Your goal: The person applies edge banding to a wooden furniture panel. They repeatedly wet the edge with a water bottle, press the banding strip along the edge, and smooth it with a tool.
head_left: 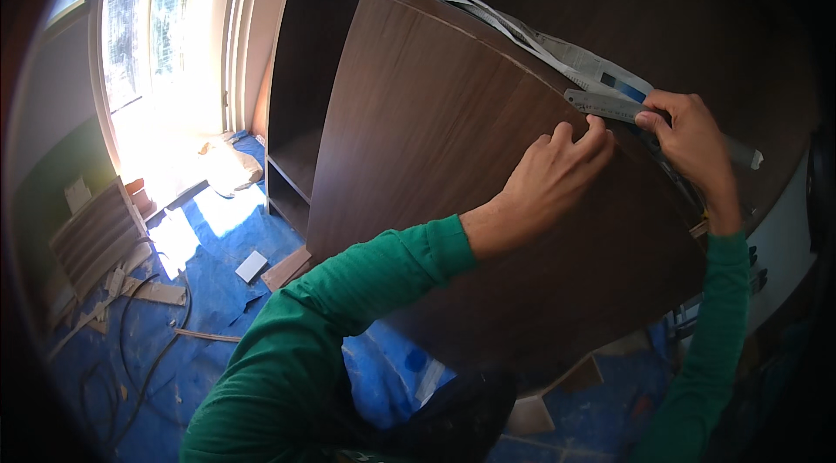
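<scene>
A large brown wood-grain panel (435,141) stands in front of me, its upper edge running down to the right. My right hand (684,132) grips a grey metal ruler (601,104) that lies along this edge, thumb on top. My left hand (557,162) is at the panel's face, just below the ruler's left end. Its fingers are curled in, and whatever lies between their tips is hidden. Folded newspaper (557,54) is spread behind the edge, partly under the ruler and my right hand.
Dark open shelving (318,54) rises left of the panel, beside a bright glazed door (152,45). Blue sheeting (209,254) covers the floor, with a dark cable (157,367), wood offcuts (157,290) and a small white block (252,266) on it.
</scene>
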Demonstrator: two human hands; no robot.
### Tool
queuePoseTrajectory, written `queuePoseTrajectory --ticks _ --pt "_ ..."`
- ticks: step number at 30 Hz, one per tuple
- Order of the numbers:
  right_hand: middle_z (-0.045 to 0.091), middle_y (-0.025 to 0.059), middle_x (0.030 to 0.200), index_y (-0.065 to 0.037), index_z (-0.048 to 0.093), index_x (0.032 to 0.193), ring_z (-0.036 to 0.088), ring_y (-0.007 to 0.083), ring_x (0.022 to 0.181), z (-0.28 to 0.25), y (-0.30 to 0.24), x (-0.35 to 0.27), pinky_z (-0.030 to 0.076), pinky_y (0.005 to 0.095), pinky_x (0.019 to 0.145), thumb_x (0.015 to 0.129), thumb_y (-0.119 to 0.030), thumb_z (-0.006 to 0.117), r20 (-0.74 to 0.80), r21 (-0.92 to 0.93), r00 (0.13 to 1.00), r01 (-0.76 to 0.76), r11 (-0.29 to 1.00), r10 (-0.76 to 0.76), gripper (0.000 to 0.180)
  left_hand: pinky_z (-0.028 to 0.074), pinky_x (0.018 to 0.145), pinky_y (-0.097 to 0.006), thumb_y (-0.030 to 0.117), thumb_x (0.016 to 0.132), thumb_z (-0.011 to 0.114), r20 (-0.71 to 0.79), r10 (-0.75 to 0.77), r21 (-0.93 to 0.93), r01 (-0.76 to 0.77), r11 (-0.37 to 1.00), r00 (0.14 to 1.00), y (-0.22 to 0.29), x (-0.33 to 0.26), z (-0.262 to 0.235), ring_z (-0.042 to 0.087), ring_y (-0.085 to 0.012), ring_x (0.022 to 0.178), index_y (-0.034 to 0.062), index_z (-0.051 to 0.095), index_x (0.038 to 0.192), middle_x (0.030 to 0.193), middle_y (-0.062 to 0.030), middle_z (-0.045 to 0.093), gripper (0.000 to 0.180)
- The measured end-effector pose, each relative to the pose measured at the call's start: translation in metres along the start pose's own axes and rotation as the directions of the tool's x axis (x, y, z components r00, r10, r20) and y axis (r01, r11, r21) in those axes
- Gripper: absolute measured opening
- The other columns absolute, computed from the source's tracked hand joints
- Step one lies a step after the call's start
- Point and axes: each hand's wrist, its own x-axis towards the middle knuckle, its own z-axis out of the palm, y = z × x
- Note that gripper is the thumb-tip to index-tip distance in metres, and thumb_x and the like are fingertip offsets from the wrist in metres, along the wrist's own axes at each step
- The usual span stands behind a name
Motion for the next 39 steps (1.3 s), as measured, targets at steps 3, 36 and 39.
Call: queuePoseTrajectory --ticks 3,36,39 --pt "0.061 0.0193 0.070 0.002 0.071 0.093 0.054 0.0292 0.058 -0.001 -0.004 0.001 0.042 0.0450 0.063 0.104 -0.023 0.074 0.042 -0.070 0.998 -0.046 0.996 0.049 0.028 0.060 0.075 -0.033 0.003 0.087 0.074 0.015 0.002 0.047 -0.003 0.999 1.000 -0.002 -0.001 0.000 0.058 -0.0199 0.094 0.0064 0.054 0.157 0.149 -0.0132 0.051 0.073" --pt "0.072 0.0180 0.081 -0.003 0.074 0.120 0.071 0.0344 0.077 -0.001 -0.017 0.023 0.053 0.0478 0.078 0.105 -0.018 0.070 0.149 -0.017 0.985 0.091 0.996 -0.088 0.021 0.055 0.088 -0.034 0.012 0.091 0.072 -0.103 0.123 0.090 -0.114 0.989 0.987 -0.012 0.013 0.009 0.058 -0.0220 0.104 0.0087 0.068 0.131 0.131 -0.0059 0.058 0.040" --pt "0.079 0.0178 0.094 -0.006 0.078 0.124 0.076 0.0374 0.087 0.012 -0.020 0.027 0.057 0.0469 0.081 0.106 -0.017 0.070 0.114 -0.071 0.984 0.145 0.987 -0.136 0.023 0.055 0.089 -0.035 0.011 0.091 0.072 -0.121 0.084 0.038 -0.080 0.996 0.989 -0.009 0.013 0.015 0.058 -0.0223 0.104 0.0077 0.067 0.128 0.130 -0.0064 0.058 0.037"
